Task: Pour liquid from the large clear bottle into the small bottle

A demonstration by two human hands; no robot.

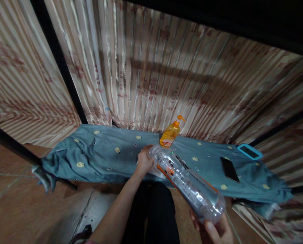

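A large clear plastic bottle (189, 184) with an orange-edged label lies tilted between my hands, neck pointing away from me. My left hand (144, 160) is closed round its neck or cap end, above the blue cloth (102, 152). At the bottom right my right hand (214, 229) cups the bottle's base from below, fingers curled round it. An orange pump bottle (169, 134) stands upright on the cloth just beyond the clear bottle's neck.
The blue patterned cloth covers a low bed or bench against a striped curtain (146, 74). A black phone (229, 169) and a blue-framed phone (249, 151) lie on its right part. Black bed-frame posts (58, 61) stand left. My dark trousers (153, 210) show below, over tiled floor.
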